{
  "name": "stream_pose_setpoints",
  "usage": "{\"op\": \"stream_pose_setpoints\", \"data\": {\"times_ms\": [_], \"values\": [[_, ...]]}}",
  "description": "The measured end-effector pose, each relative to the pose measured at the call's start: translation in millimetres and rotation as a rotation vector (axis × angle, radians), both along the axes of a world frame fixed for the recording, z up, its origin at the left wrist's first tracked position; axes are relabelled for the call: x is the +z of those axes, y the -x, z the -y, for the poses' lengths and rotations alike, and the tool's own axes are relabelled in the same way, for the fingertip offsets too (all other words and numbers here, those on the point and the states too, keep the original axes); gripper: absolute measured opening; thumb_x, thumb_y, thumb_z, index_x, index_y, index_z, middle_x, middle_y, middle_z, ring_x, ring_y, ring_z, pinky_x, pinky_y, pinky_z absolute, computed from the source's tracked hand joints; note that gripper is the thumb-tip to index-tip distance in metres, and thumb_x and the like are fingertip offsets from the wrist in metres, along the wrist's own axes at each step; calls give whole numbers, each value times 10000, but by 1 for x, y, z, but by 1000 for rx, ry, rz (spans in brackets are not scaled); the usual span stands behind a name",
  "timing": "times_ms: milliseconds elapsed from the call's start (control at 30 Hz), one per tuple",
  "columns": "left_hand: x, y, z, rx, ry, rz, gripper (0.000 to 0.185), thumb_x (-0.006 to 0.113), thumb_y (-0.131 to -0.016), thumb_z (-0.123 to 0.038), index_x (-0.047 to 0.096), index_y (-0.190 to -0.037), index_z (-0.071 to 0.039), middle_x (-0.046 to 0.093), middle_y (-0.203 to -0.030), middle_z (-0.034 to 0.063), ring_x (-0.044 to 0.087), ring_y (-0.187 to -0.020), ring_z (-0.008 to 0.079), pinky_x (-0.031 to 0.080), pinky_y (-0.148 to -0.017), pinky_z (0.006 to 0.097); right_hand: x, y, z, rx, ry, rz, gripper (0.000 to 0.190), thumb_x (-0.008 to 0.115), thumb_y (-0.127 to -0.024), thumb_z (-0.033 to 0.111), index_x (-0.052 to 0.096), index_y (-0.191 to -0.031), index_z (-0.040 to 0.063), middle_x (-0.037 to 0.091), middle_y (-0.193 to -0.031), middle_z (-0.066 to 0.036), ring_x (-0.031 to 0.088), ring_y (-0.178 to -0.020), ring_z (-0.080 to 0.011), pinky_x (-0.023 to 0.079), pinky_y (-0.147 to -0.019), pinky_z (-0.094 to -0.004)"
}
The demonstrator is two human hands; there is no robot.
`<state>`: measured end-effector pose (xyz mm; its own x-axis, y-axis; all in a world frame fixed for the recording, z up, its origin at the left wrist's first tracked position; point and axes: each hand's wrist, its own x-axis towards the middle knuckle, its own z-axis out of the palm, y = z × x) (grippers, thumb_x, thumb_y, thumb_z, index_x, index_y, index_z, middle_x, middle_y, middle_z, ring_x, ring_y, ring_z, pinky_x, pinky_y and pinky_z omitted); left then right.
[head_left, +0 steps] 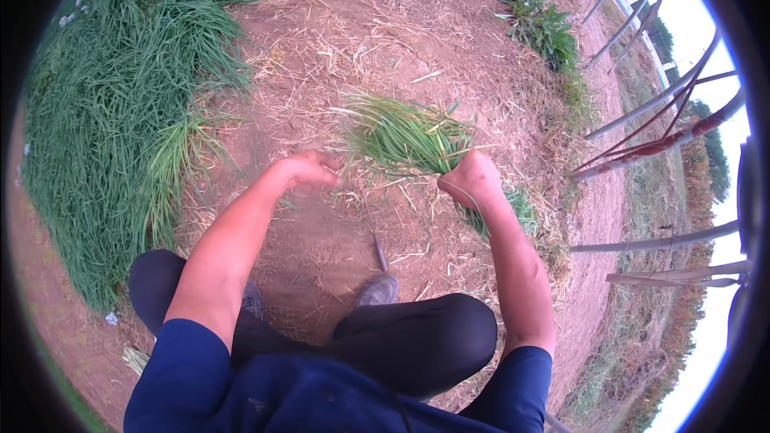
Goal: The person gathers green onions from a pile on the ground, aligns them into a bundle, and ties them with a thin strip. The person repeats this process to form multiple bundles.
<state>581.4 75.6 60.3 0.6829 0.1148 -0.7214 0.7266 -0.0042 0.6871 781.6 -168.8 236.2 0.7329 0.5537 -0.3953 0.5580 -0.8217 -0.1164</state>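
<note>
My right hand (pixel 472 179) is closed around a bundle of long, thin green leaves (pixel 403 135). The bundle's pale, yellowish ends fan out to the left, and darker green tips show below the wrist. My left hand (pixel 310 169) is just left of the bundle's loose ends, its fingers apart and slightly blurred, with nothing seen in it. A large heap of similar grass-like green leaves (pixel 120 96) lies at the left, with a lighter green clump (pixel 174 168) at its near right edge. A thin tool with a dark handle (pixel 380 252) lies on the ground before my shoe.
Bare soil with scattered straw (pixel 337 60) spreads ahead of my bent knees. Broad-leaved green plants (pixel 535 18) grow at the upper right. Curved poles (pixel 656 243) of a frame stand along the right side. A small pale bunch (pixel 136 359) lies at the lower left.
</note>
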Motion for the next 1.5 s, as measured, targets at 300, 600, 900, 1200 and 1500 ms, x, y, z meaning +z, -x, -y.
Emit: {"op": "stream_pose_setpoints", "data": {"times_ms": [300, 600, 900, 1200, 1500], "values": [[42, -47, 21, 193, 26, 534, 706, 913, -801, -229, 554, -1367, -9, 646, -1207, 149, 694, -982, 195, 591, -818, 342, 25, 7, 7, 125, 180, 273, 321, 630, -813, 105, 559, -1107, -6, 728, -943, -283, 711, -947, -479, 544, -878, -566], [73, -60, 85, 327, -137, 816, 516, 904, -823, -271, 719, -1235, -21, 654, -1199, 114, 688, -1079, 173, 589, -791, 299, 33, 44, -3, 178, 243, 313, 375, 662, -793, 101, 537, -1133, 4, 724, -932, -276, 706, -946, -476, 545, -840, -563], [-7, -19, -10, 1244, 331, 479, 243, 689, -978, -44, 646, -1198, 50, 728, -896, 98, 741, -728, 166, 634, -602, 277, 27, 44, 5, 70, 112, 199, 396, 665, -769, 137, 560, -1125, -1, 728, -942, -277, 709, -927, -488, 558, -872, -544], [35, -15, 2, 639, 566, 573, 395, 709, -918, -37, 594, -1295, -25, 668, -1181, 75, 716, -927, 180, 634, -706, 285, 25, 62, -25, 139, 166, 268, 311, 659, -787, 91, 516, -1055, 26, 720, -884, -267, 710, -871, -489, 551, -797, -562], [-17, -13, -7, 681, -715, 382, 160, 758, -854, -86, 767, -1012, -61, 741, -977, 235, 745, -877, 348, 565, -784, 421, 22, 49, -5, 157, 138, 267, 368, 657, -775, 102, 530, -1111, 23, 715, -874, -275, 712, -864, -475, 557, -802, -561]]}}
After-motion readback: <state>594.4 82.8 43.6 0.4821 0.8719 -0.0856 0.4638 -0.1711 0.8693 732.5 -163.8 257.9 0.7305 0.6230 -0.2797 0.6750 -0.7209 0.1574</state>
